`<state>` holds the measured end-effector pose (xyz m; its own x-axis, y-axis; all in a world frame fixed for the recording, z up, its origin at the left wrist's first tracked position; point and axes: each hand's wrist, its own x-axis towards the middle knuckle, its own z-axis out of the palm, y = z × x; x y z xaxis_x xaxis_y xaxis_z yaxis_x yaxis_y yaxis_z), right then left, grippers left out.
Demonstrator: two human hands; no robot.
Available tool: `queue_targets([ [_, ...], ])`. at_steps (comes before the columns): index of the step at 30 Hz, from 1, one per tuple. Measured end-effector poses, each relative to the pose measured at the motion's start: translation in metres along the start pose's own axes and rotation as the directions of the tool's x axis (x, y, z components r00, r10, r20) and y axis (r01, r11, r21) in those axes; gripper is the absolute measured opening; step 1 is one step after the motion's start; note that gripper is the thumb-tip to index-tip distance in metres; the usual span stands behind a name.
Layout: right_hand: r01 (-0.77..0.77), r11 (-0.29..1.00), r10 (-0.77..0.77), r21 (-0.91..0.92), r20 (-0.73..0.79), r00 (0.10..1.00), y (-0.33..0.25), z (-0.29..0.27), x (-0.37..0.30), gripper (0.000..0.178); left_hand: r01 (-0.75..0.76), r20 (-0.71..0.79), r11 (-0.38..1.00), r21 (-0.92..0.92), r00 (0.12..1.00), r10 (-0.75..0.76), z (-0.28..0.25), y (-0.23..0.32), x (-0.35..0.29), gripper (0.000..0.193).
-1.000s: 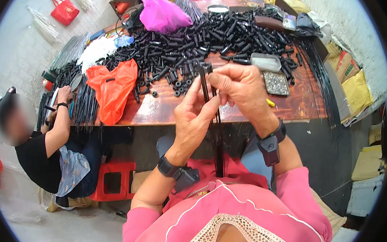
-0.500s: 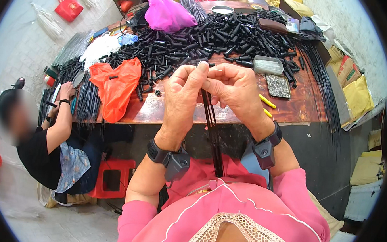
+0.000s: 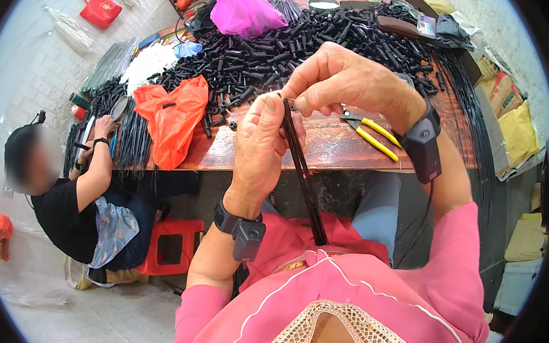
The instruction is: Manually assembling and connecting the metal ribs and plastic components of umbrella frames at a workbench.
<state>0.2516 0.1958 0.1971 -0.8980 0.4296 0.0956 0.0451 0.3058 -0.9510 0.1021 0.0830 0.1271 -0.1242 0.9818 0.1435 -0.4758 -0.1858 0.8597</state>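
Note:
My left hand [image 3: 261, 136] is closed around a bundle of thin black rods [image 3: 305, 186]. The rods slant down from its fingers, and their lower ends rest against my lap. At their upper end my right hand [image 3: 346, 81] has its thumb and forefinger bent in a pinch beside the left thumb. A small dark bit shows by these fingertips, too small to name. Under my right hand, a pair of pliers with yellow handles [image 3: 380, 140] lies on the wooden table [image 3: 345, 154]. Beyond both hands spreads a large heap of short black tubes [image 3: 256, 60].
A crumpled orange bag [image 3: 177, 118] lies left of my hands, and a pink bag [image 3: 243, 12] sits on the heap. More dark rods [image 3: 470, 102] hang over the right side. A co-worker [image 3: 72, 184] sits at the left by a red stool [image 3: 175, 247].
My right hand has risen and turned above the rods, its elbow swinging outward. The pliers show more fully beneath it. The head view has shifted slightly, moving the scene a little to the right.

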Motion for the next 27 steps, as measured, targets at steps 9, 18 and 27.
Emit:
queue_targets([
  [9,0.372,0.854,-0.279,-0.363,0.284,0.917,-0.013,-0.017,0.015,0.013,0.018,0.020,1.000,0.020,1.000,-0.018,0.005,0.001,-0.005,0.051],
  [18,0.639,-0.139,-0.549,-0.757,0.596,0.586,-0.032,-0.005,0.007,0.016,0.114,0.159,0.985,-0.131,0.983,-0.092,-0.011,-0.002,-0.005,0.050],
  [27,0.280,0.956,-0.244,0.084,-0.296,0.923,0.038,0.033,-0.013,0.015,0.143,0.014,0.985,-0.095,0.990,-0.142,-0.015,0.004,-0.001,0.046],
])
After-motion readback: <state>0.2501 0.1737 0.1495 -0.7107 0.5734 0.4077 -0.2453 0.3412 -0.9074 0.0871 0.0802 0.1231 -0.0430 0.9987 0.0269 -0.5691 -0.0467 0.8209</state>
